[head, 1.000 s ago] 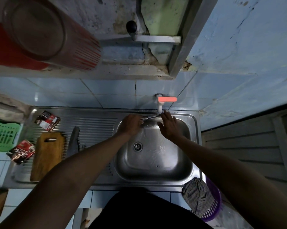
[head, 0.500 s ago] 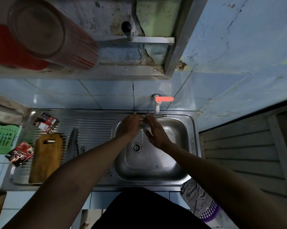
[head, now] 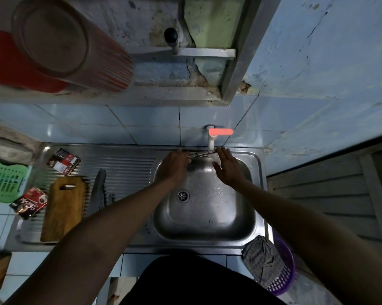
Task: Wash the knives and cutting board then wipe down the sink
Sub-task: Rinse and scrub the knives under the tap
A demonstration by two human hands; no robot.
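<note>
My left hand grips one end of a small metal knife and holds it level at the back of the steel sink, just under the white tap. The flat, open fingers of my right hand are beside the knife's other end, below the spout. A wooden cutting board lies on the ribbed drainboard at the left. A large knife lies to the right of the board. I cannot make out a water stream.
The tap's orange handle points right. A checked cloth hangs in a purple basket at the sink's front right corner. Two sachets and a green basket sit at the left. Red containers stand on the shelf above.
My right hand dipped left and lower into the basin half a second ago, then came back up beside the tap. My left hand has kept the knife in place.
</note>
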